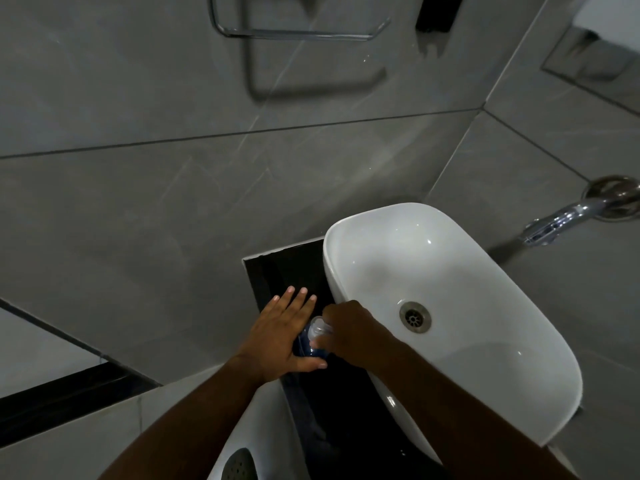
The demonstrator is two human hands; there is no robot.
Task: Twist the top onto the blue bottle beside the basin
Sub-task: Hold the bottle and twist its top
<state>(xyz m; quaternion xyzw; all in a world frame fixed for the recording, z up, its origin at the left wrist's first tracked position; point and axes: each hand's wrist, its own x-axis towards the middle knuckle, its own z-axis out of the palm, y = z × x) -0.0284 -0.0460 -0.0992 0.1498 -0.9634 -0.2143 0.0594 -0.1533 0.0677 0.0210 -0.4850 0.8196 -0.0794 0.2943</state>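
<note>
A blue bottle (306, 344) stands on the black counter (294, 271) just left of the white basin (450, 306). A clear top (320, 328) sits at the bottle's mouth, and my right hand (349, 332) is closed around it from the right. My left hand (282, 336) lies against the bottle's left side with fingers stretched out and thumb under the bottle's near side. Most of the bottle is hidden between the two hands.
Grey tiled walls surround the counter. A chrome tap (568, 216) juts from the right wall above the basin. A chrome towel ring (298, 26) hangs high on the wall. A white object with a perforated grey patch (242, 445) sits below the counter's near edge.
</note>
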